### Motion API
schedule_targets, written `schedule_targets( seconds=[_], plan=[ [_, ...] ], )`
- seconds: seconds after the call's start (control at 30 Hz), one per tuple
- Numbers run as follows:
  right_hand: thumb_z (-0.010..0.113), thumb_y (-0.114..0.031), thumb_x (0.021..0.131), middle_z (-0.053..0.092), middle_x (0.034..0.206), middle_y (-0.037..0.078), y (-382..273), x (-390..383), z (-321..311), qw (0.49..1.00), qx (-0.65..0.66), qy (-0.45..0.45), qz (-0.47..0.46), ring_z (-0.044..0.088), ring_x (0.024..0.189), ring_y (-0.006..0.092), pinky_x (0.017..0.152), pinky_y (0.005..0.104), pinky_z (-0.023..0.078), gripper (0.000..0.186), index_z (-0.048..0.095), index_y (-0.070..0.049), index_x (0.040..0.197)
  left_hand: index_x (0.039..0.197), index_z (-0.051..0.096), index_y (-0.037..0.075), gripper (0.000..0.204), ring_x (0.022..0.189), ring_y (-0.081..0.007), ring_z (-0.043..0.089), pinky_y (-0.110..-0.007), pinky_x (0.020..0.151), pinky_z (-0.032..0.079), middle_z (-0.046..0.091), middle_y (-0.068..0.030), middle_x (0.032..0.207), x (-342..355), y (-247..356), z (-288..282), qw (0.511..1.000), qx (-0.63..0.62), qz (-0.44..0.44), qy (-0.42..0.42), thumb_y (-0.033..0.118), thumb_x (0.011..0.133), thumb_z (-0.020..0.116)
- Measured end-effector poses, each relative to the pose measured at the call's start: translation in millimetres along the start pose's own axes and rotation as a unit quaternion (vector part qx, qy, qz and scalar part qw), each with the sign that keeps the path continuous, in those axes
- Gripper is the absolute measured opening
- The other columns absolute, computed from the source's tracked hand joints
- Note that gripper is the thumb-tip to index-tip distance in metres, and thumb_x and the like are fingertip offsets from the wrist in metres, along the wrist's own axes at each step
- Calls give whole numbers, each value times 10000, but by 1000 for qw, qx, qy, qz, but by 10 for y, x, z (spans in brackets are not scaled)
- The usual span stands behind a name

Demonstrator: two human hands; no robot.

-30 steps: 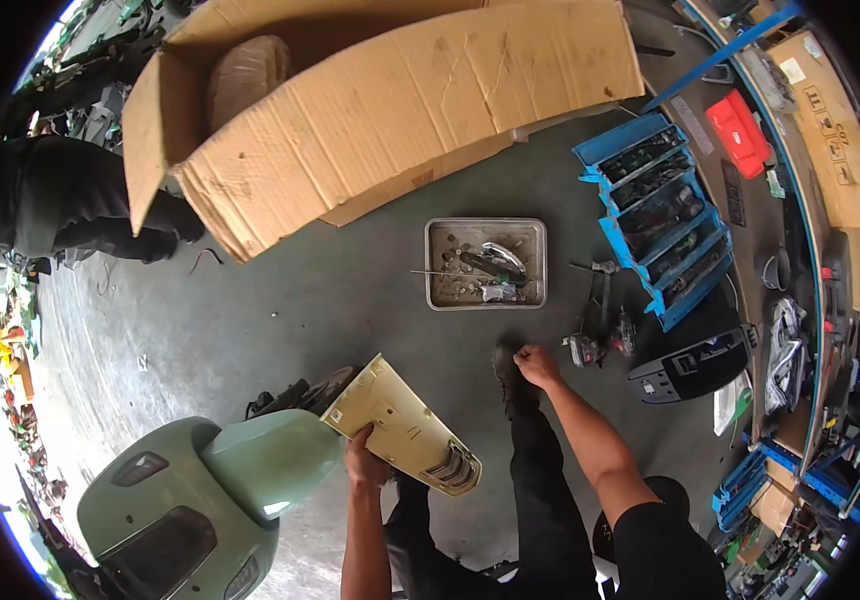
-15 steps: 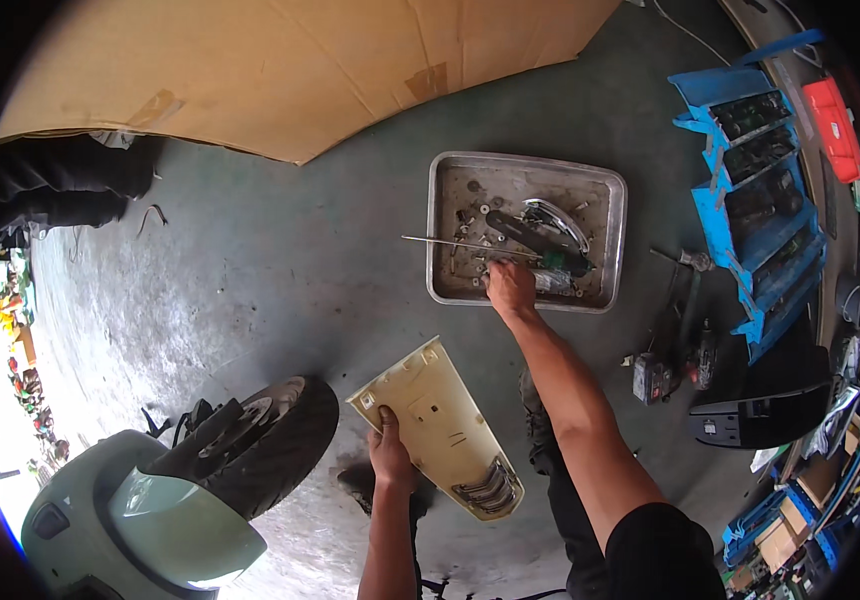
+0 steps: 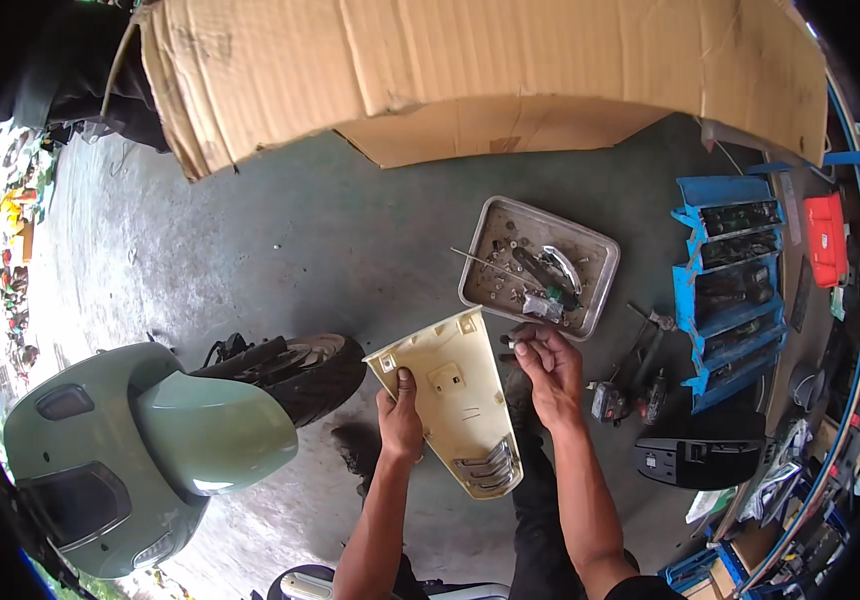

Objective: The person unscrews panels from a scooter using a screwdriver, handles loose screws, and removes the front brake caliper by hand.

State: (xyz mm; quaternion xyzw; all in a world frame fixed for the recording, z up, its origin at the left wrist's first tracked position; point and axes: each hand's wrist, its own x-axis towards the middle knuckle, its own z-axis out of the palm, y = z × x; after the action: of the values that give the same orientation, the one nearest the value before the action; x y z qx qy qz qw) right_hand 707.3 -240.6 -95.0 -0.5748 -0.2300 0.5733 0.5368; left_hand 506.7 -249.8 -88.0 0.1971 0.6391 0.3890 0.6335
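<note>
My left hand [image 3: 401, 420] grips the left edge of a cream plastic panel [image 3: 453, 400], thumb on its inner face and fingers behind. Slotted vents show at the panel's lower end. On its other side, near the upper right edge, my right hand [image 3: 554, 372] pinches a small whitish part [image 3: 514, 344] between thumb and fingertips; its exact kind is too small to tell. Beyond that hand lies a metal tray [image 3: 605, 290] with a long-shafted screwdriver [image 3: 540, 278], a curved chrome piece [image 3: 562, 264], a small clear bag [image 3: 543, 307] and several loose small fasteners.
A pale green scooter [image 3: 220, 425] with its front wheel [image 3: 325, 385] stands at left. Cardboard [image 3: 470, 60] spans the far side. An opened blue toolbox [image 3: 690, 300], cordless power tools [image 3: 612, 400] and a black plastic part [image 3: 700, 460] lie at right.
My right hand has come back from the tray to beside the panel, now with a small whitish part in its fingertips. My left hand still holds the panel. The view has shifted.
</note>
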Motion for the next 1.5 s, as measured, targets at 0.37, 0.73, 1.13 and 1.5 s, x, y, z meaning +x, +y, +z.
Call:
schedule_targets(
  seconds=[0.37,0.73,1.13,1.5],
  plan=[
    [640,37,890,679,902,86,-1901,-1551,1275,995,101,-9,26,666,790,134,727,296,591,148,659,43,1037,1048,625,-46,419,761,-79,533,-261,687,459,651,-26,868,-1852,1628,-371,987,104,122,6,343,1028,472],
    [678,-5,874,667,802,71,-2058,-2088,2006,999,29,-26,-27,665,676,149,624,298,599,70,676,43,925,988,637,-43,378,716,-84,513,-279,648,449,634,-18,782,-2398,1893,-932,981,98,149,76,320,1005,533],
    [659,35,878,688,855,89,-1998,-2233,2202,997,-18,-27,-73,672,723,139,691,255,581,100,667,55,976,958,635,-47,347,684,-86,515,-285,621,449,630,-23,743,-2575,1882,-1070,977,107,149,110,285,1000,545],
    [640,78,868,695,902,106,-2055,-2240,2194,993,4,-89,-72,691,807,166,773,295,598,136,679,55,996,976,633,-49,349,693,-89,515,-284,631,453,636,-21,772,-2584,1919,-1079,981,67,146,113,285,1005,538]
  ],
)
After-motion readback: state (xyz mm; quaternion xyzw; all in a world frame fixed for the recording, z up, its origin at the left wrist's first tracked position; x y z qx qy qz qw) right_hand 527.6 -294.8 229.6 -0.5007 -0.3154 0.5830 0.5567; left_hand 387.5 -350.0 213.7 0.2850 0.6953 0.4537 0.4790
